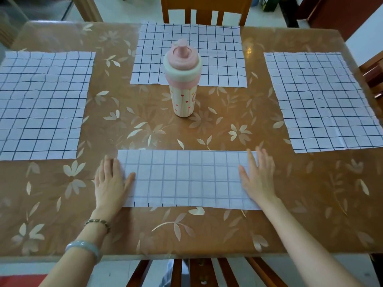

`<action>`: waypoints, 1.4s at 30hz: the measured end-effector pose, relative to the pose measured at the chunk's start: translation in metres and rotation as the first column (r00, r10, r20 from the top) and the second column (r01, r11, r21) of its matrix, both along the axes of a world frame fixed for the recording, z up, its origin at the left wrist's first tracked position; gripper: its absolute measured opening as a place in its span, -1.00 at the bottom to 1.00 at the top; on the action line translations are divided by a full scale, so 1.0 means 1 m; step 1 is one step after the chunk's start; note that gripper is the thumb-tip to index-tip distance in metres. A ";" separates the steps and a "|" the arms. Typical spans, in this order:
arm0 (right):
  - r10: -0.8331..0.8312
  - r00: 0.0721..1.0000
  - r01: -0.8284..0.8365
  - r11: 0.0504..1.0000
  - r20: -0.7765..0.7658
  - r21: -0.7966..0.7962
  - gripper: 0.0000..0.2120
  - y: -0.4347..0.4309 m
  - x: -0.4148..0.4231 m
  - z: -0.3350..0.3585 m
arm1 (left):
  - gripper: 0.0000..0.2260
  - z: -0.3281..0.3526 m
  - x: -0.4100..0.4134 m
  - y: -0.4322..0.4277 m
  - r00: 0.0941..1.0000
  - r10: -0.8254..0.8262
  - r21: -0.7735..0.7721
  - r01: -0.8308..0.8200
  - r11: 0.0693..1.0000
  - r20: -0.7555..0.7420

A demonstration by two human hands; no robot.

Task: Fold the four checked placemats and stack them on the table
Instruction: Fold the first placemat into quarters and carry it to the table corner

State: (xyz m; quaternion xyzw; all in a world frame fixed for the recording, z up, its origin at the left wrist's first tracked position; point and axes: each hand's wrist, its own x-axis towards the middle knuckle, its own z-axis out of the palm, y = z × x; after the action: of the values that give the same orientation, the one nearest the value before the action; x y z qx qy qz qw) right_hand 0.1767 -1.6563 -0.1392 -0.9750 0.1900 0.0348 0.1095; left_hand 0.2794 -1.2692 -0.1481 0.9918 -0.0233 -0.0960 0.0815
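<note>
Table (207,235) had a brown floral cover. Landmark for everything: the bottle (182,79), which stood upright near table centre.

Three placemats lay flat and unfolded: left placemat (41,104) well to the bottle's left, right placemat (323,100) well to its right, far placemat (186,38) behind the bottle, whose top overlapped that mat's near edge in view. Can't tell whether the base touched it.

Near placemat (186,179) lay on the viewer's side of the bottle, well apart from it. It showed as a long narrow strip with a fainter grid than the others; darker grid ticks peeked out along the near edge, so it looked folded in half.

Left hand (112,183) lay palm down on that strip's left end, fingers extended and spread, not gripping. Right hand (259,179) did the same on the right end, fingers flat and splayed.

Left wrist had a pale bangle (83,248) and a beaded bracelet (97,222).

Wooden chairs: far chair (205,9) beyond the bottle, near chair (196,272) at the front table edge.
</note>
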 end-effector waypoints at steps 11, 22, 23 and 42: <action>0.340 0.937 -0.320 0.927 -0.078 0.197 -0.55 0.103 0.041 0.000 | -0.50 0.029 -0.001 -0.027 0.893 0.407 -0.198 -0.442 0.875 -0.192; 0.323 0.939 -0.284 0.922 -0.121 0.263 -0.41 0.102 0.043 0.002 | -0.87 0.060 -0.002 -0.005 0.784 0.441 -0.557 -0.620 0.552 -0.436; 0.328 0.936 -0.287 0.922 -0.126 0.261 -0.40 0.104 0.042 0.003 | -0.87 0.065 -0.004 -0.003 0.801 0.426 -0.564 -0.599 0.568 -0.421; 0.436 0.891 -0.378 0.866 -0.125 0.328 -0.31 0.165 0.014 0.000 | -0.88 0.159 -0.054 0.026 0.899 0.167 -0.710 -0.425 0.562 -0.406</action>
State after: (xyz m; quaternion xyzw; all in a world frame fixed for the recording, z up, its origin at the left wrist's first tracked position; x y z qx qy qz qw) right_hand 0.1908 -1.4913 -0.1392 -0.9573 -0.0184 0.1805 0.2249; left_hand 0.2252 -1.2436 0.0113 0.8184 0.1182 -0.2064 0.5232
